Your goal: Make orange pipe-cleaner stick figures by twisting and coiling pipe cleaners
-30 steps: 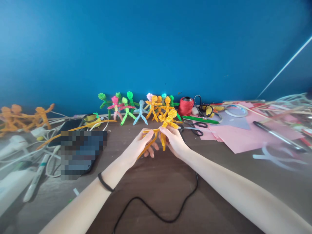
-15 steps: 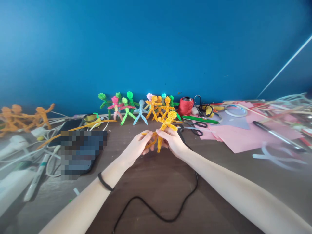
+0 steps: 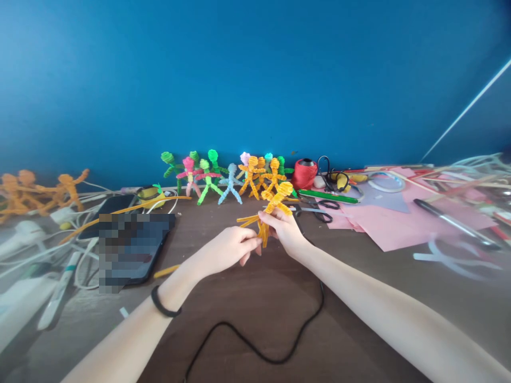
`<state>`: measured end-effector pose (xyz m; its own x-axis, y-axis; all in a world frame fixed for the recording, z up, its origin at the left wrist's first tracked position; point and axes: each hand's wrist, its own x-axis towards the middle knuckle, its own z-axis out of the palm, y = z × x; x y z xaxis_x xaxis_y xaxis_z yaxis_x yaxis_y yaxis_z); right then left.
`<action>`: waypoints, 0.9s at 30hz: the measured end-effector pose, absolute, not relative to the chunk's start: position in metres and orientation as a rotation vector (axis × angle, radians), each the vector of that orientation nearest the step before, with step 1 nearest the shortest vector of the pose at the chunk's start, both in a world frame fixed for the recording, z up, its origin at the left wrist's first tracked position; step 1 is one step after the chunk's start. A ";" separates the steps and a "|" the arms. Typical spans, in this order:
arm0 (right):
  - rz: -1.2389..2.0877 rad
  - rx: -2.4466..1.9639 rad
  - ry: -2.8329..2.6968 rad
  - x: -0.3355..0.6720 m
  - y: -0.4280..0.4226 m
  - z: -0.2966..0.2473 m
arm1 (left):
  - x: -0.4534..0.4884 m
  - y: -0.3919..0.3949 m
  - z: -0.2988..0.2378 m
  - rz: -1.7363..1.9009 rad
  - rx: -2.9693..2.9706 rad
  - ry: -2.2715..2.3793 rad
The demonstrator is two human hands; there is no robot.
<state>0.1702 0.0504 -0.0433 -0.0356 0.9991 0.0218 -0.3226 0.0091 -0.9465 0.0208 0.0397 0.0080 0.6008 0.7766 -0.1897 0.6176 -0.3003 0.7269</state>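
Note:
My right hand (image 3: 284, 227) pinches a yellow-orange pipe-cleaner figure (image 3: 277, 199) at its middle. The figure's coiled head and arms rise above my fingers. Straight loose pipe-cleaner strands (image 3: 247, 218) stick out to the left and downward below. My left hand (image 3: 235, 246) is closed, thumb and finger pinching at the lower strands (image 3: 263, 234); its exact hold is partly hidden. Beyond my hands stands a row of finished-looking pipe-cleaner figures, among them a blue one (image 3: 230, 183), a green one (image 3: 208, 181) and an orange one (image 3: 274, 175).
A phone (image 3: 138, 250) and white cables lie left, near more orange figures (image 3: 67, 190). An orange strip (image 3: 166, 271) shows beside my left forearm. Red twine (image 3: 305, 173), scissors (image 3: 321, 210), a green pencil (image 3: 329, 196) and pink paper (image 3: 383, 223) sit right. A black cord (image 3: 275, 361) crosses the table.
My left hand has shifted down and turned over, now pinching lower on the strands. The strands are bunched differently. An orange strip has come into view by my left forearm. My right hand hardly moved.

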 end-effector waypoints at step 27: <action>1.781 -0.737 -0.889 0.167 0.039 -0.038 | 0.003 0.060 0.006 0.426 2.040 1.191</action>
